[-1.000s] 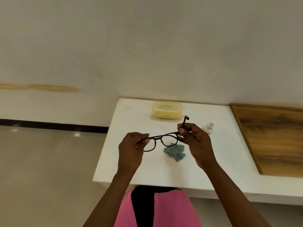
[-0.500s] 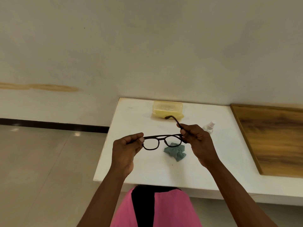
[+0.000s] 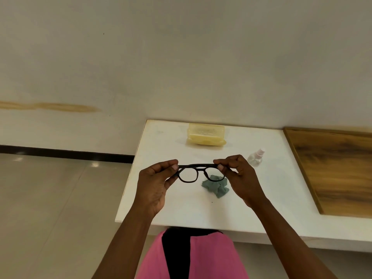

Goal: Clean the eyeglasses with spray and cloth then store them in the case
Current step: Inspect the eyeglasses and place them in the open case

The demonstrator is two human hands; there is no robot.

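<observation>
Black-framed eyeglasses (image 3: 196, 171) hang level above the white table (image 3: 161, 208), lenses facing me. My left hand (image 3: 156, 183) pinches the frame's left corner and my right hand (image 3: 238, 174) pinches its right corner. Both temple arms are out of sight behind the frame and my fingers. A crumpled grey-green cloth (image 3: 216, 187) lies on the table just below the right lens. A small clear spray bottle (image 3: 255, 158) stands beyond my right hand. A pale yellow translucent case (image 3: 206, 134) sits shut near the table's far edge.
The white table meets a wooden surface (image 3: 338, 172) on its right. A pale wall rises behind it and tiled floor (image 3: 56, 208) lies to the left. My pink and black clothing (image 3: 191, 256) shows below the table's near edge.
The right temple arm that stuck up has folded in behind the frame. Both hands have moved apart slightly and now hold the glasses level by the corners.
</observation>
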